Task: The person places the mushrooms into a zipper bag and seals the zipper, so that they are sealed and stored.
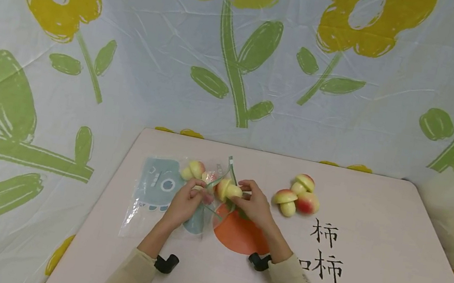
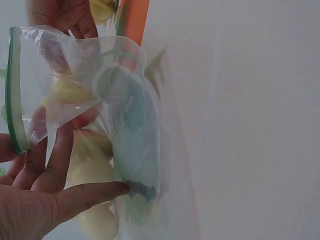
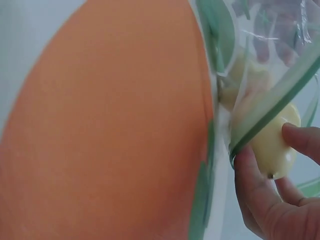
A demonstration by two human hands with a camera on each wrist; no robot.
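Observation:
A clear zip bag (image 1: 161, 195) with a blue-grey cartoon print and a green zip strip lies on the table's left half, its mouth lifted open. My left hand (image 1: 187, 201) pinches the bag's green rim (image 2: 15, 100). My right hand (image 1: 251, 201) grips a toy mushroom (image 1: 226, 189) with a pink cap and yellow stem at the bag's mouth, and its fingers also touch the zip strip (image 3: 272, 117). Another toy mushroom (image 1: 194, 168) shows inside the bag. In the right wrist view the yellow stem (image 3: 272, 145) sits just past the rim.
Three more toy mushrooms (image 1: 298, 196) lie grouped to the right of my hands. The table (image 1: 389, 263) bears an orange fruit print (image 1: 237, 233) and black characters (image 1: 324, 254). A flower-patterned cloth (image 1: 240, 55) hangs behind and around the table.

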